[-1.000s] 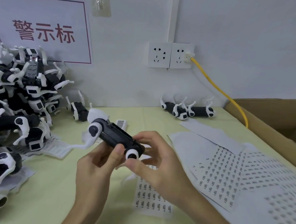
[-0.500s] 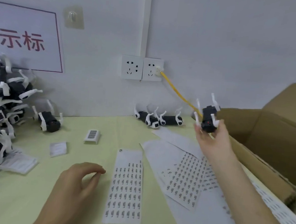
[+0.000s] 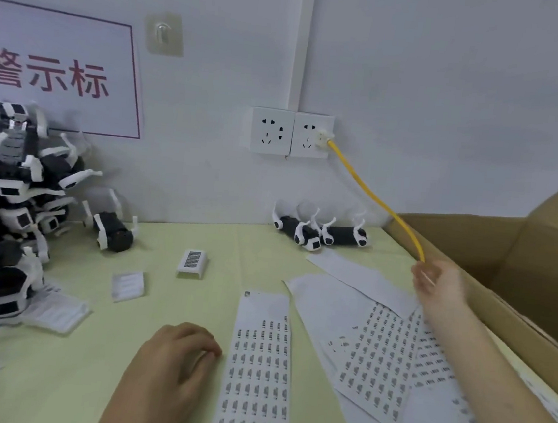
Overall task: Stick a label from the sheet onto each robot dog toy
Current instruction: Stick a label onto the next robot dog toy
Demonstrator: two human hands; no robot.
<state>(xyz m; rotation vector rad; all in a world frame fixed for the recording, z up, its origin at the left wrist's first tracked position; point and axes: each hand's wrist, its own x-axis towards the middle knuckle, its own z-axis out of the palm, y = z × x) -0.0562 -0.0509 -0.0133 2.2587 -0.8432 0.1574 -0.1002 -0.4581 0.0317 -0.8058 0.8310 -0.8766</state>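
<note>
Resting near the table's (image 3: 57,377) front edge, the left hand (image 3: 167,372) is lying loosely curled, holding nothing, just beside the label sheet (image 3: 259,371). The right hand (image 3: 435,283) is hanging blurred over the cardboard box's (image 3: 514,256) rim; its grip I cannot tell. Toy dogs (image 3: 5,217) are piling along the left edge, under a wall sign (image 3: 54,70).

Matt cardboard box (image 3: 537,259), paper label sheet (image 3: 258,374)

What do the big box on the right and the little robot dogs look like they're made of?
The box looks like corrugated cardboard: plain matte brown with folded flaps. The robot dogs look like moulded plastic: smooth black bodies, white legs with a slight sheen. The picture is too soft to be sure of the finish.
</note>
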